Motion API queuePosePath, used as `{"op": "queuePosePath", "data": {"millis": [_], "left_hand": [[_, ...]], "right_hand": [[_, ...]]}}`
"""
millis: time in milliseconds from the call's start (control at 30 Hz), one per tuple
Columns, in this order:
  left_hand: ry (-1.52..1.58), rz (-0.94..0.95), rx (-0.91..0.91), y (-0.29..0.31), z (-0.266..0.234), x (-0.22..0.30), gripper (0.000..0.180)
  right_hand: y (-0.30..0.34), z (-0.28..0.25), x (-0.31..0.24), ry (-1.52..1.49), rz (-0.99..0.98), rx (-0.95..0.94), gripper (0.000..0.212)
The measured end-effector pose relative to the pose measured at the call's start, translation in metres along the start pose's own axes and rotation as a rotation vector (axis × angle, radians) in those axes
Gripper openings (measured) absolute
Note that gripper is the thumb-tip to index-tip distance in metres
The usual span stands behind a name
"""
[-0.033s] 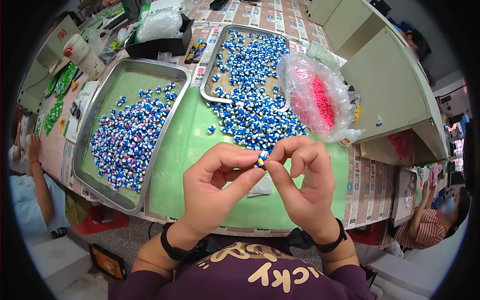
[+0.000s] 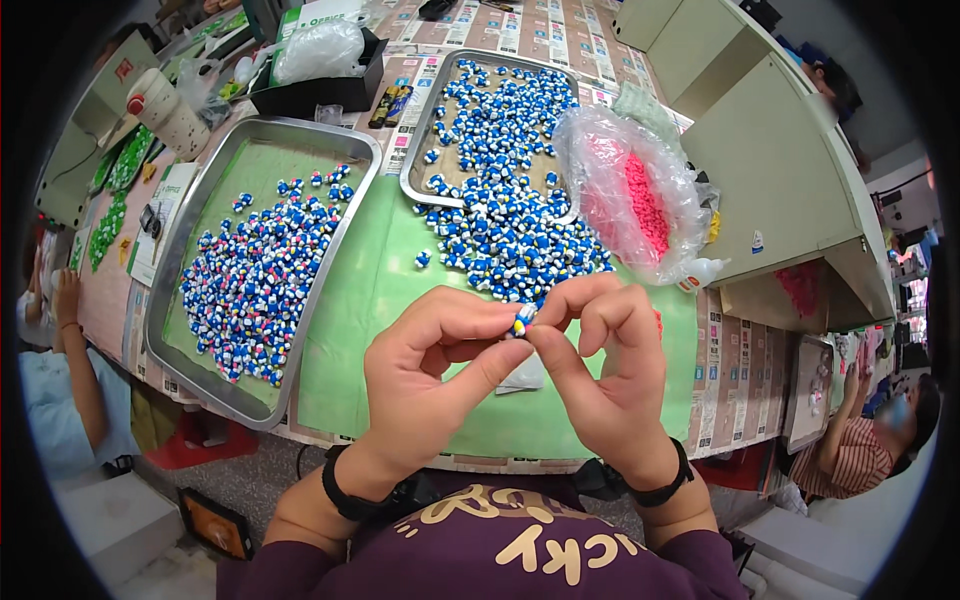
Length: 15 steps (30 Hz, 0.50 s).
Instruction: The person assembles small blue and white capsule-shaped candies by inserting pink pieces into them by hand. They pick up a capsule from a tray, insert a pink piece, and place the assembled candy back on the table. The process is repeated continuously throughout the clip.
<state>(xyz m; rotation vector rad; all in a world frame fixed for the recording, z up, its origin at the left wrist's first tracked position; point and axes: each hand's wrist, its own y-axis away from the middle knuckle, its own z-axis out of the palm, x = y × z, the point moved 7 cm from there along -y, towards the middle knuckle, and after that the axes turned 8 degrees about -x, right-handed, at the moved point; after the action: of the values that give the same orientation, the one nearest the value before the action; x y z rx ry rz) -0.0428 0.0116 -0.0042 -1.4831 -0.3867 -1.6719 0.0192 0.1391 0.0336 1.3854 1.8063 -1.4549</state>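
Over the near edge of the pile, my left hand (image 2: 425,365) pinches a tiny blue-and-white figure (image 2: 524,318) between thumb and forefinger. A touch of yellow shows on it. My right hand (image 2: 610,370) meets it from the other side, its thumb and forefinger closed at the figure's edge; any smaller part between those fingertips is too small to make out. Just beyond my hands, a heap of similar figures (image 2: 500,235) spills out of a metal tray (image 2: 408,170). To the right, an open clear plastic bag (image 2: 590,165) holds many small pink pieces (image 2: 645,205).
At left lies a second metal tray (image 2: 365,165) of figures, many with pink parts. A green sheet (image 2: 350,330) covers the work surface. A white squeeze bottle (image 2: 704,271) rests by the bag, beside a pale cabinet (image 2: 760,150). Other people sit at both sides.
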Motion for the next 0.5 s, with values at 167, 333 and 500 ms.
{"op": "queuePosePath", "data": {"millis": [167,333,500], "left_hand": [[-0.168,0.077,-0.138,-0.004,0.002,0.009,0.021],[-0.353,0.117,-0.005,0.006,-0.035,0.015,0.02],[-0.762,0.162,0.341,0.03,-0.126,0.038,0.014]], "right_hand": [[0.004,-0.008,0.016,-0.147,0.165,-0.071,0.032],[0.012,-0.046,0.033,-0.13,0.265,-0.091,0.03],[0.039,-0.07,0.078,0.241,0.476,-0.24,0.015]]}}
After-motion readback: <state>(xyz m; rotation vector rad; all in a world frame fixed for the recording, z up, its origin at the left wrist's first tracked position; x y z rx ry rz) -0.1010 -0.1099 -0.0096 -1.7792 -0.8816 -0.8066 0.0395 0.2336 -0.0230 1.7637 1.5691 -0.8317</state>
